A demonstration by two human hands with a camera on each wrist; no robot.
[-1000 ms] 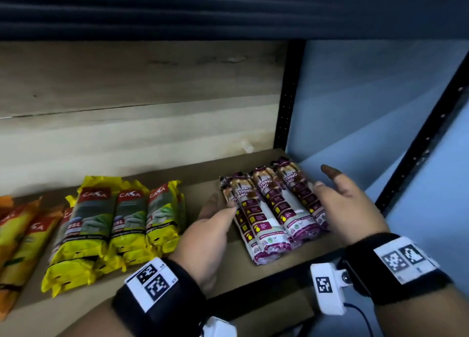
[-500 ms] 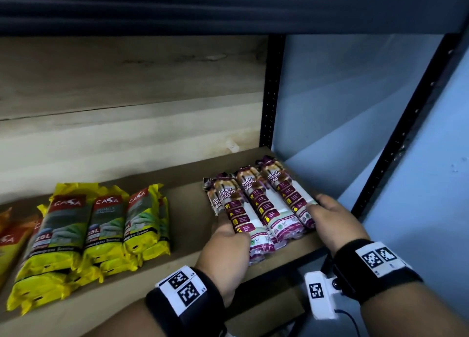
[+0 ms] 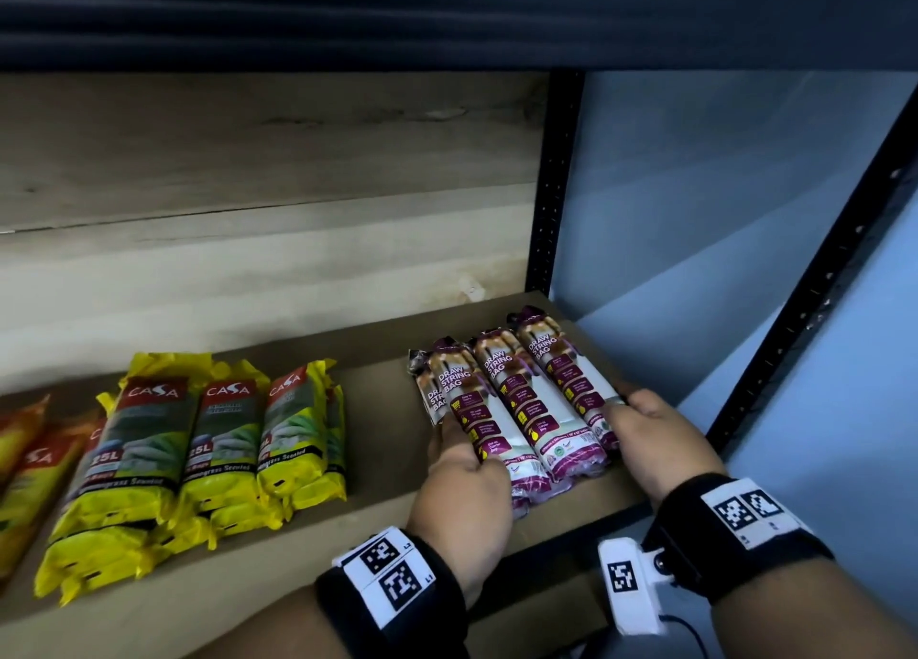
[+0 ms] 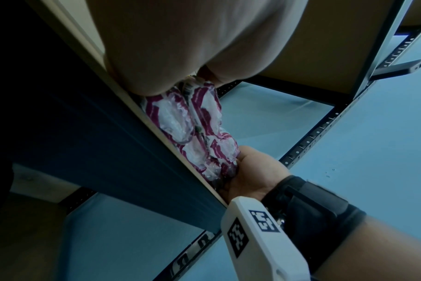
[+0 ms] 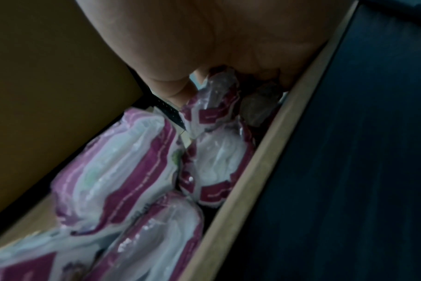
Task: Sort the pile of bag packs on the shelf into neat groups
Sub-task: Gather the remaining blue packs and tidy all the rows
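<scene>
The shelf [image 3: 367, 539] looks nearly sorted: yellow Casa packs [image 3: 198, 440] and orange packs [image 3: 25, 460] lie in own groups at left, well apart from the purple draw string bag packs [image 3: 516, 410] at right end. Left hand [image 3: 462, 489] & right hand [image 3: 655, 440] press this group from both sides, fingers mostly hidden so grip unclear; I think only final squaring is left.
</scene>
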